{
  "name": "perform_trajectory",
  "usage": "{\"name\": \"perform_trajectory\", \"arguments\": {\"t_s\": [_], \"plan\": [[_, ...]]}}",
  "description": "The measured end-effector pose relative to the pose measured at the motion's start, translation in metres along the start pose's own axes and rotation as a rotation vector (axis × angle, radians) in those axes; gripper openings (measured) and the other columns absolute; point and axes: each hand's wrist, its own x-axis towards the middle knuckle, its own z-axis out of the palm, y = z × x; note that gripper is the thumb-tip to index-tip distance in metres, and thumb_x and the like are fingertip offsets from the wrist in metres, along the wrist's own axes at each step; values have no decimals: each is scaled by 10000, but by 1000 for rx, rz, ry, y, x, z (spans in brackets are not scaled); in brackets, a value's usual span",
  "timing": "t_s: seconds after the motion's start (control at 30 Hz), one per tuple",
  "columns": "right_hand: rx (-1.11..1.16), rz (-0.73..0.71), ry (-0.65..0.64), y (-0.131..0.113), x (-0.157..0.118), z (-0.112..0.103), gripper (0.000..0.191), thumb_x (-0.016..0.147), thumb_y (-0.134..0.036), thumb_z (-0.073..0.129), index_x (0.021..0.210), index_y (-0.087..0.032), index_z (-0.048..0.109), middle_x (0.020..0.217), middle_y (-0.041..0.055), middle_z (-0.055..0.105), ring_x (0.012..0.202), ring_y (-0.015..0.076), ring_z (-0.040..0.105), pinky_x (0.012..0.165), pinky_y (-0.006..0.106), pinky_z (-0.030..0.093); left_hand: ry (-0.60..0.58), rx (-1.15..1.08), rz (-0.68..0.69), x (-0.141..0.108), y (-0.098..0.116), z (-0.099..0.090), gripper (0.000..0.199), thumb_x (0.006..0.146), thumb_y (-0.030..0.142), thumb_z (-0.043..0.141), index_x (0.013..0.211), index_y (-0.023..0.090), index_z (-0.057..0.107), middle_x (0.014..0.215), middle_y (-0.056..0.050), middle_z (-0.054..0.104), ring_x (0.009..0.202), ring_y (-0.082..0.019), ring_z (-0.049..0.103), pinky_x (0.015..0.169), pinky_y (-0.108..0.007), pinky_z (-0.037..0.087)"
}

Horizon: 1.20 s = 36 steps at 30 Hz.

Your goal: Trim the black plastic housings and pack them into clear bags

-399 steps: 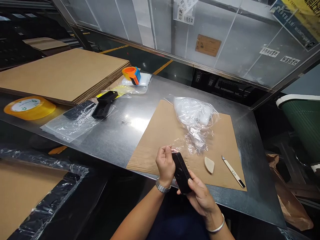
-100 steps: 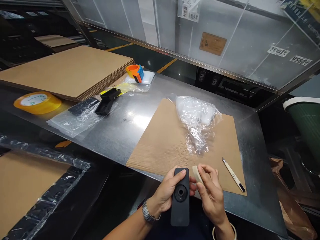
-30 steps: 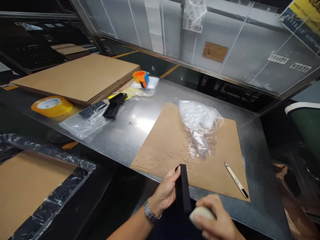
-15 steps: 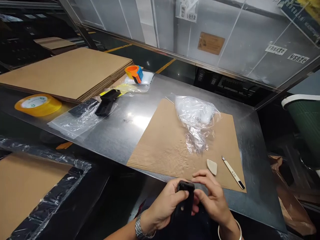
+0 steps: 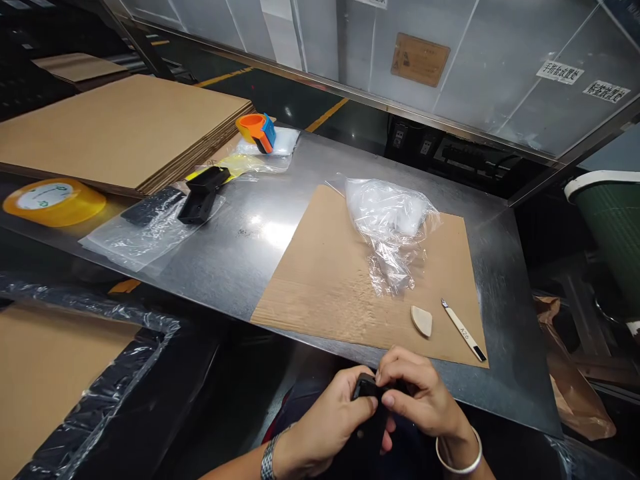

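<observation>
My left hand [image 5: 333, 417] is wrapped round a small black case-like part [image 5: 367, 387], thumb on its face, just off the table's front edge. The fingers of my right hand [image 5: 417, 393] are bent together in a pinch at the part's upper right edge; what lies between them, if anything, is too dark and small to make out. Beyond the hands, on a cardboard sheet [image 5: 310, 280], lie a beige wedge-shaped pad [image 5: 421, 321] and a white-handled knife [image 5: 463, 330] marked A26. A crumpled clear plastic bag [image 5: 390, 213] with white contents rests farther back.
On the metal table [image 5: 220, 267], a black tray-like part [image 5: 203, 200] sits on clear bags. A yellow tape roll [image 5: 55, 202] and stacked cardboard [image 5: 125, 130] are at the left. An orange and blue tape dispenser [image 5: 257, 132] stands behind. A green bin [image 5: 607, 240] is at the right.
My right fingers have closed from a spread pose into a pinch at the black part's edge. The left hand keeps its hold. The whole view has shifted slightly.
</observation>
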Motion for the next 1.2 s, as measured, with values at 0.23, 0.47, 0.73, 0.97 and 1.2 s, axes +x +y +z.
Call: {"name": "perform_trajectory", "arguments": {"t_s": [0.23, 0.47, 0.73, 0.97, 1.2], "plan": [[47, -7, 34, 2, -2, 2, 126, 819, -294, 578, 847, -176, 613, 810, 49, 588, 759, 146, 550, 668, 286, 461, 9, 61, -16, 0, -1, 1, 68, 779, 210, 530, 764, 160, 487, 633, -31, 624, 512, -145, 613, 472, -208, 344], [124, 56, 83, 3, -2, 5, 207, 793, -348, 611, 710, -174, 537, 797, 49, 590, 744, 146, 562, 663, 282, 474, -84, -154, -17, -4, -7, -2, 288, 744, 423, 613, 816, 160, 523, 678, -64, 652, 554, -180, 629, 546, -259, 431], [-347, 267, 641, 47, 0, 7, 290, 922, -379, 362, 803, -172, 525, 805, 53, 609, 635, 133, 570, 637, 301, 493, -19, -654, 23, 17, -1, -26, 450, 887, 479, 348, 1037, 136, 597, 837, -82, 649, 672, -161, 620, 645, -265, 485], [-875, 418, 789, 91, -8, -56, 341, 806, -312, 476, 1078, -131, 572, 1085, 160, 523, 1056, 328, 408, 901, 533, 296, 4, -726, 114, 39, 28, -41, 551, 884, 506, 335, 869, 48, 640, 710, -92, 605, 639, -132, 570, 681, -241, 495], [-1081, 601, 753, 104, -54, -90, 300, 787, -257, 436, 976, -84, 591, 896, 179, 509, 928, 346, 434, 785, 537, 335, 73, -764, 222, 39, 40, -32, 514, 889, 477, 345, 858, 62, 647, 782, -92, 605, 665, -132, 561, 645, -234, 496]]}}
